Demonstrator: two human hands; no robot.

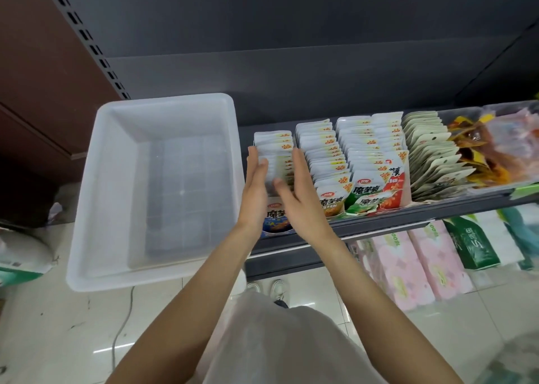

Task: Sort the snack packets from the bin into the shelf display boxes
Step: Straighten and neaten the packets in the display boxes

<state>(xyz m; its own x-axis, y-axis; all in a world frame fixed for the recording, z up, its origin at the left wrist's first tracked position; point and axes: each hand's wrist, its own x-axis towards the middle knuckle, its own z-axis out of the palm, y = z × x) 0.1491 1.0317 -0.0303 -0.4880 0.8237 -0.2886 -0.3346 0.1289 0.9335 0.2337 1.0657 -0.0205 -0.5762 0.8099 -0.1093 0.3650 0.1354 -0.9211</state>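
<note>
Left hand [255, 191] and right hand [300, 191], fingers [300, 161] straight and unclenched, palms flanking and touching the leftmost row of snack packets [277, 147] in its display box [275, 217], frame centre. White bin [87, 179] at left.

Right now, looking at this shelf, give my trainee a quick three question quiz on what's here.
1. True or false: the white translucent plastic bin still holds snack packets.
2. Which row are the left hand and right hand pressing between them?
A. the leftmost row of white snack packets
B. the row of pale green hang-hole packets
C. the pink tissue packs on the lower shelf
3. Fill in: the bin sits to the ____ of the packet rows.

Key: 1 false, the bin is empty; 2 A; 3 left.
</note>
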